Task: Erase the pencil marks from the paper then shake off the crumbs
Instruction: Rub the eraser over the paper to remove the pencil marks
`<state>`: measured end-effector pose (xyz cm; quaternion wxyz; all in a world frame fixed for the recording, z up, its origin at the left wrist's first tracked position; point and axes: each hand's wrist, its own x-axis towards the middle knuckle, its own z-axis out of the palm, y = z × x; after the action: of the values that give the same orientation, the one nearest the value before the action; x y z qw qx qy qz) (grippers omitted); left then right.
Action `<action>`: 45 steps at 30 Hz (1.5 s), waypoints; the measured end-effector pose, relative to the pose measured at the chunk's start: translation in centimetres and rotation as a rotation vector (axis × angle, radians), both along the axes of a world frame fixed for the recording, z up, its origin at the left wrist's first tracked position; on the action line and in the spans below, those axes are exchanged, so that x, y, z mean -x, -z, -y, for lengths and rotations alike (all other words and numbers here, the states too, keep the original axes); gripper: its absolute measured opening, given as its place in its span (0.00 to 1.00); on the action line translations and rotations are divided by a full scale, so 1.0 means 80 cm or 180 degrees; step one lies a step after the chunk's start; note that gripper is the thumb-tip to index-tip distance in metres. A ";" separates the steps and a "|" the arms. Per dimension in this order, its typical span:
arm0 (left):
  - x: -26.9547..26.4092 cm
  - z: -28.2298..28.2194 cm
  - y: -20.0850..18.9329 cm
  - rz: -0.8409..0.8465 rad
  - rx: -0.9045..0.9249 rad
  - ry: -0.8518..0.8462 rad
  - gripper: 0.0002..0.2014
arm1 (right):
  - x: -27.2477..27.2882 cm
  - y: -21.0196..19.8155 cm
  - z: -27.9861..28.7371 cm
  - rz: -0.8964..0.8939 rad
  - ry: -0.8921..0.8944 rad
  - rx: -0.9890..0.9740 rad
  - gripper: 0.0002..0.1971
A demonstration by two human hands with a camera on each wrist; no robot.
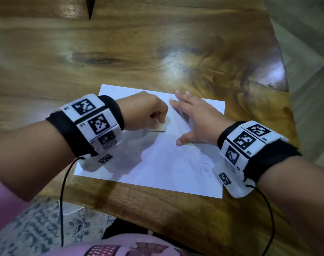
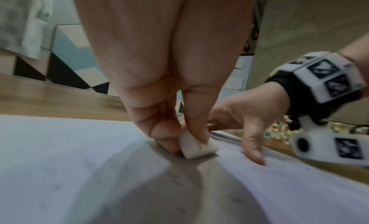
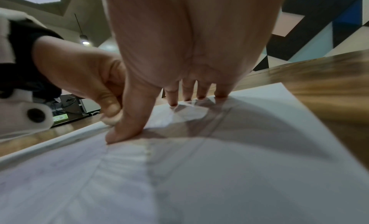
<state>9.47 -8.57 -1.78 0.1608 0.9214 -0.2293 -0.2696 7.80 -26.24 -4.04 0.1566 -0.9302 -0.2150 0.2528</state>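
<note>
At the bottom of the head view, a pink sleeve (image 1: 2,196) and patterned pink clothing fill the lower left corner, and black cables (image 1: 62,200) hang from both wrist units. Above them lies the white sheet of paper (image 1: 157,163), flat on the wooden table (image 1: 139,52) near its front edge, a little right of the frame's centre. Faint pencil marks (image 1: 198,159) show on its lower right part; they are too pale to read.

The left hand (image 1: 146,111), at mid-frame left, is curled with thumb and fingers pinching a small white eraser (image 2: 191,148), whose lower edge touches the paper, as the left wrist view shows.

Just right of it, the right hand (image 1: 196,119) lies spread with its fingers straight, fingertips (image 3: 173,103) and thumb pressing the sheet and holding nothing. The two hands are close together but not touching.

Beyond the paper, the glossy table runs to the top of the frame.
</note>
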 end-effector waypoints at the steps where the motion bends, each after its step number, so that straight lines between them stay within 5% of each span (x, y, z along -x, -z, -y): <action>1: -0.006 -0.002 0.000 0.0090 0.0055 -0.0137 0.08 | 0.000 0.000 0.000 -0.0001 0.0003 -0.0003 0.56; 5: -0.023 0.002 0.004 0.0648 0.0225 -0.0770 0.07 | 0.000 -0.002 -0.001 -0.0035 0.0004 0.0003 0.56; 19: -0.028 0.030 0.006 0.0873 0.0267 -0.0861 0.08 | 0.011 -0.004 0.011 0.0021 0.0248 0.0032 0.54; 25: 0.004 0.017 0.007 0.0149 0.0178 0.0056 0.02 | 0.011 -0.002 0.011 -0.0003 0.0207 0.0075 0.55; 30: -0.024 0.027 0.004 0.0903 0.0427 -0.0709 0.05 | 0.012 -0.003 0.013 -0.0045 0.0208 0.0045 0.55; 36: 0.007 0.012 0.012 0.0251 0.0290 0.0077 0.03 | 0.011 0.000 0.015 -0.0055 0.0167 0.0052 0.56; 41: -0.028 0.034 0.011 0.0918 0.0398 -0.0454 0.08 | 0.011 -0.001 0.014 -0.0041 0.0151 0.0064 0.56; 45: 0.002 0.022 0.014 0.0502 0.0297 0.0060 0.05 | 0.011 0.001 0.014 -0.0018 0.0140 0.0086 0.56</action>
<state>9.30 -10.34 -2.94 0.1824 0.9290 -0.2622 -0.1867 6.93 -27.40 -4.13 0.1502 -0.9361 -0.1906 0.2548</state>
